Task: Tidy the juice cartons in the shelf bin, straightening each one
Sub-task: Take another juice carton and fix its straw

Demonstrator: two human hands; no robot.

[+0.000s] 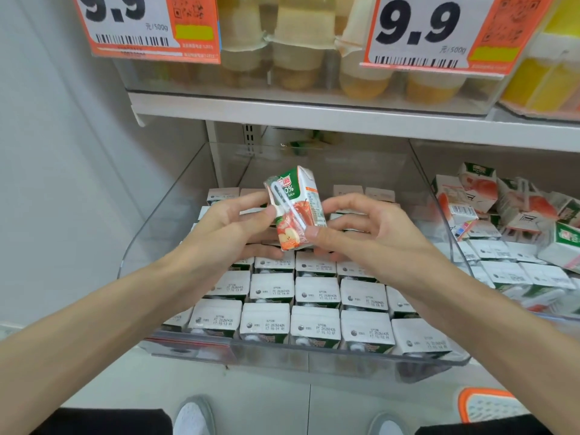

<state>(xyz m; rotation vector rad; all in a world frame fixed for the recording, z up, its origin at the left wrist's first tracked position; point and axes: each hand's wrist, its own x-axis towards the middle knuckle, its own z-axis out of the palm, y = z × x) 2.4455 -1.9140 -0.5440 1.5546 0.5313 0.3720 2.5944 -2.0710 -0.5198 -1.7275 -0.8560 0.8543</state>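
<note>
A small apple juice carton (296,205) with a straw on its front is held tilted above the clear shelf bin (314,359). My left hand (229,224) pinches its left side with thumb and fingers. My right hand (361,227) grips its lower right corner, thumb on the front. Below them, several white-topped cartons (315,324) stand upright in neat rows that fill the bin, their date stamps facing up.
To the right, a second bin holds jumbled cartons (508,208) lying at odd angles. The shelf above (314,114) carries fruit cups (298,61) and two orange price signs (430,32). A blank wall stands at the left. My shoes show on the floor below.
</note>
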